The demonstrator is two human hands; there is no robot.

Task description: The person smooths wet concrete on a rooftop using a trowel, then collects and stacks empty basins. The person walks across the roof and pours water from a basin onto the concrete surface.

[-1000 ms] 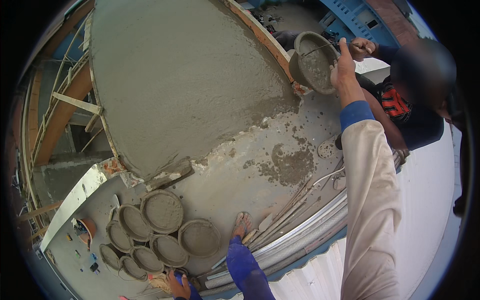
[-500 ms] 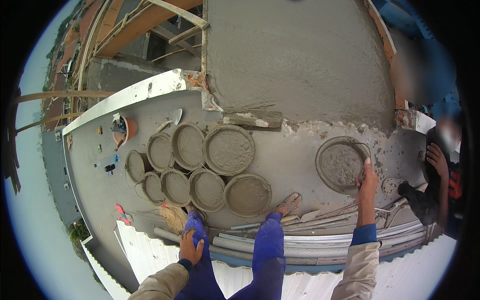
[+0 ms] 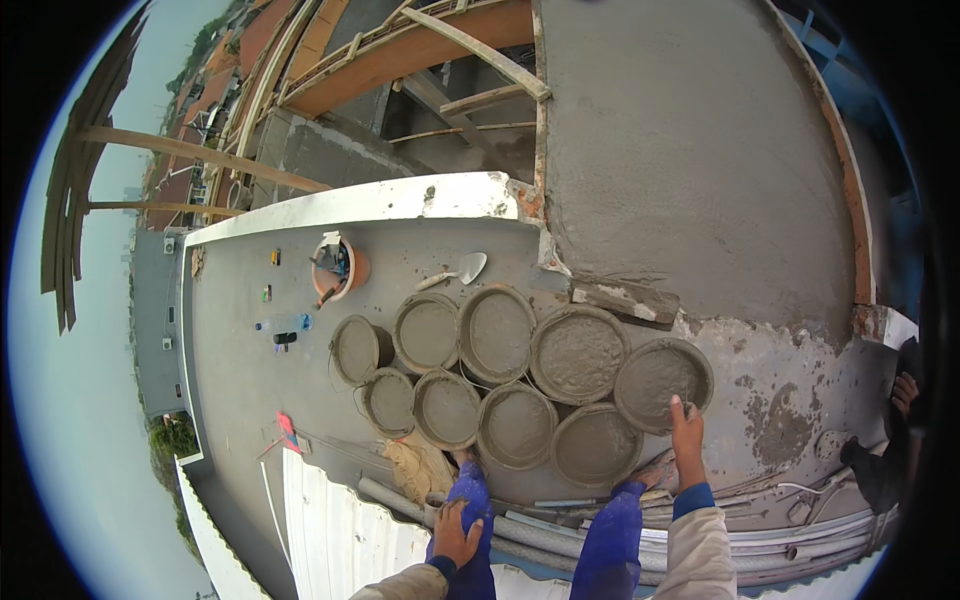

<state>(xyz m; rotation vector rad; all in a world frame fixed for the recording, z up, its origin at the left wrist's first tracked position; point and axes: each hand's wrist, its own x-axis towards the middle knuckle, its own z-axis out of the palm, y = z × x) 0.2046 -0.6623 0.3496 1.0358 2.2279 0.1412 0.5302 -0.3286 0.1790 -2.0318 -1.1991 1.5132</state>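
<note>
My right hand (image 3: 687,445) is closed on the near right edge of a bucket (image 3: 650,344) filled with wet grey mortar (image 3: 660,380). That bucket stands at the right end of a cluster of several mortar-filled buckets, touching or nearly touching its neighbours; one neighbour (image 3: 534,345) is to its left and another (image 3: 596,484) is nearer me. Whether my fingers hold its rim or its wire handle is hard to make out. My left hand (image 3: 456,532) rests on my left knee with its fingers apart, holding nothing.
Behind the buckets lie a trowel (image 3: 472,267) and an orange bucket (image 3: 357,272) of tools. A low white wall (image 3: 380,203) borders a wet mortar slab (image 3: 700,160). Pipes (image 3: 775,537) and corrugated sheeting (image 3: 350,510) lie near my feet. Another person's hand (image 3: 905,393) shows at right.
The mortar bucket in my right hand has moved left, from standing apart to beside the other buckets. A wet patch shows where it was. My left hand stays on my knee; the view has shifted.
</note>
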